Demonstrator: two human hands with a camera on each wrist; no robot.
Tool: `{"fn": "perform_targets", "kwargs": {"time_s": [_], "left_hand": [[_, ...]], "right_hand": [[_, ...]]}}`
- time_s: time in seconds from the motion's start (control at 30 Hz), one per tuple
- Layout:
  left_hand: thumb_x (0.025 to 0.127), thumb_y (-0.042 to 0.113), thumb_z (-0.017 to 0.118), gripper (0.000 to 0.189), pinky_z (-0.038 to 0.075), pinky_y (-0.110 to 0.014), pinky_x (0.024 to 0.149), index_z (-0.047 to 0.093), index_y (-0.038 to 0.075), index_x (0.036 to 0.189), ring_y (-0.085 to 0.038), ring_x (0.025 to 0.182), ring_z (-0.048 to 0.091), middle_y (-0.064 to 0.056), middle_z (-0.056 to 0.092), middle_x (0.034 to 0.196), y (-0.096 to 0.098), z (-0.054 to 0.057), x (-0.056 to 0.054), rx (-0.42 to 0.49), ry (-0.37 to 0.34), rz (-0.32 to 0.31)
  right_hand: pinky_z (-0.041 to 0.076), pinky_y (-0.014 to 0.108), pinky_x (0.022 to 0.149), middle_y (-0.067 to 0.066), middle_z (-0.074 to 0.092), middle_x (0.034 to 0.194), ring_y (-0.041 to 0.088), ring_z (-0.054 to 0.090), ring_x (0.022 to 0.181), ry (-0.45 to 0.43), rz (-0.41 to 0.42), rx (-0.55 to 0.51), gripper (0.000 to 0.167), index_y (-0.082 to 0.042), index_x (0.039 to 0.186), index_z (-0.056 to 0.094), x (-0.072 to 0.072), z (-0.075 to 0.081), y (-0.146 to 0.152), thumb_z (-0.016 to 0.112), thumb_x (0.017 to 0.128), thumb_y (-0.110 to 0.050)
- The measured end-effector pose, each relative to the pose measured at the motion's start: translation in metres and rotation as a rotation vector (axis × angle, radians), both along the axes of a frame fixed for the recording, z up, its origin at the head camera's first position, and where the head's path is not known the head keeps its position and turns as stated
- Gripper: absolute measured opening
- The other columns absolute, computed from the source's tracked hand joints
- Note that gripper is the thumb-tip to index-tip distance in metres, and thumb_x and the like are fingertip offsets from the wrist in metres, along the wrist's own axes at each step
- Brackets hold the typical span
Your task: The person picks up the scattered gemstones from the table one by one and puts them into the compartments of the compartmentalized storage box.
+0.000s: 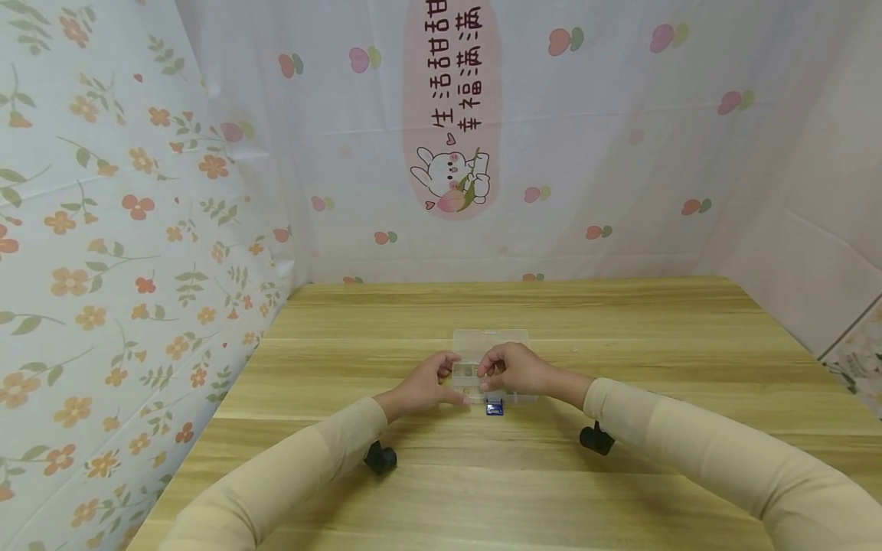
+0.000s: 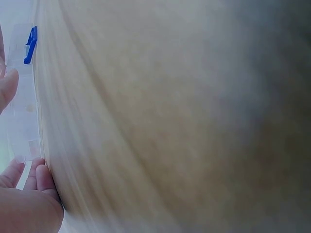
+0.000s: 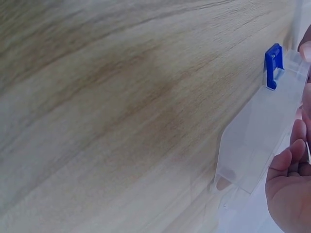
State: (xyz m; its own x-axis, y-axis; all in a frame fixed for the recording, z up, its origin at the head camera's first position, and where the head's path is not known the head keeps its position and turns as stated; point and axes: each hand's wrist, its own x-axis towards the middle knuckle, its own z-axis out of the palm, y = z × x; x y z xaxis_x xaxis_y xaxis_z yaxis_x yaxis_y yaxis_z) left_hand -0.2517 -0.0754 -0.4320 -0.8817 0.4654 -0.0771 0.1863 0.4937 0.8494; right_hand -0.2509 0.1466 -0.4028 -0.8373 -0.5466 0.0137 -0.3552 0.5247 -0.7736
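Note:
A clear plastic compartment box [image 1: 465, 370] lies on the table with its lid [image 1: 489, 335] opened toward the back. Its blue latch [image 1: 494, 407] hangs at the front edge and shows in both wrist views. My left hand [image 1: 426, 383] holds the box's left end, thumb at the front corner and fingers toward the back. Over the middle compartments is my right hand [image 1: 517, 369], fingers curled and fingertips close together by a divider. I cannot tell whether something small is between them. The right wrist view shows the box's front wall [image 3: 252, 131] beside the right-hand fingers [image 3: 279, 162].
The wooden table [image 1: 441, 474] reaches back to a patterned cloth [image 1: 606, 153]. A small pale speck [image 1: 574, 350] lies right of the lid. Black wrist cameras [image 1: 380, 458] hang beneath both sleeves. A floral curtain [image 1: 103, 268] borders the left side.

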Motion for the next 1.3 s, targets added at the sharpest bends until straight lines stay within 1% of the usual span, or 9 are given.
{"fn": "perform_targets", "kwargs": {"time_s": [0.23,0.37,0.5,0.67,0.77,0.97,1.1,1.3], "left_hand": [[0.074,0.017,0.086,0.075,0.039,-0.041,0.097,0.047,0.004,0.137,-0.023,0.108,0.045,-0.008,0.049,0.121,0.0,0.001,0.001,0.007,-0.004,0.004],[0.075,0.017,0.086,0.075,0.039,-0.041,0.097,0.047,0.004,0.137,-0.023,0.109,0.045,-0.008,0.049,0.122,0.0,0.002,0.001,0.008,-0.009,0.001],[0.075,0.016,0.085,0.074,0.039,-0.041,0.097,0.047,0.004,0.137,-0.023,0.109,0.045,-0.008,0.049,0.122,0.0,0.002,0.001,0.012,-0.012,-0.003],[0.076,0.016,0.085,0.073,0.038,-0.042,0.098,0.047,0.004,0.137,-0.024,0.11,0.045,-0.009,0.049,0.122,0.001,0.002,0.001,0.018,-0.013,0.001],[0.076,0.016,0.085,0.072,0.038,-0.043,0.098,0.047,0.004,0.137,-0.025,0.11,0.045,-0.009,0.049,0.122,0.001,0.002,0.001,0.021,-0.014,0.003],[0.075,0.016,0.085,0.074,0.039,-0.041,0.098,0.047,0.005,0.137,-0.023,0.109,0.044,-0.007,0.049,0.122,0.0,0.001,0.0,0.009,-0.01,0.005],[0.075,0.017,0.086,0.075,0.039,-0.039,0.097,0.047,0.006,0.138,-0.022,0.108,0.044,-0.006,0.048,0.122,0.0,0.001,0.001,0.007,-0.012,0.008],[0.075,0.016,0.086,0.074,0.039,-0.039,0.096,0.048,0.006,0.137,-0.022,0.107,0.044,-0.006,0.048,0.12,0.001,0.001,0.001,0.002,-0.006,0.01]], "right_hand": [[0.044,0.026,0.058,0.0,0.058,0.077,0.013,0.049,0.066,0.018,-0.003,0.005,0.013,-0.004,0.09,0.069,0.0,-0.001,0.0,0.078,0.081,-0.006],[0.044,0.026,0.059,-0.001,0.059,0.077,0.013,0.048,0.066,0.045,-0.013,0.024,0.013,-0.005,0.09,0.07,-0.001,-0.001,0.003,0.079,0.081,-0.008],[0.042,0.027,0.059,-0.001,0.06,0.078,0.014,0.047,0.065,0.073,-0.022,0.043,0.013,-0.005,0.091,0.071,-0.002,0.0,0.006,0.078,0.082,-0.009],[0.038,0.026,0.057,-0.002,0.059,0.079,0.014,0.043,0.063,0.084,-0.044,0.046,0.014,-0.005,0.092,0.072,-0.002,0.001,0.013,0.079,0.082,-0.011],[0.037,0.026,0.057,-0.002,0.059,0.078,0.014,0.041,0.062,0.083,-0.065,0.046,0.013,-0.006,0.092,0.072,0.0,0.002,0.019,0.079,0.082,-0.011],[0.036,0.025,0.057,-0.002,0.057,0.079,0.015,0.041,0.063,0.079,-0.098,0.053,0.015,-0.006,0.093,0.072,0.005,0.003,0.033,0.079,0.081,-0.01],[0.033,0.026,0.056,0.0,0.055,0.075,0.016,0.038,0.061,0.081,-0.113,0.032,0.014,-0.004,0.094,0.072,0.008,0.005,0.043,0.078,0.082,-0.008],[0.032,0.025,0.056,0.001,0.057,0.078,0.016,0.037,0.063,0.087,-0.155,0.007,0.016,-0.002,0.094,0.072,0.011,0.008,0.064,0.078,0.082,-0.01]]}}
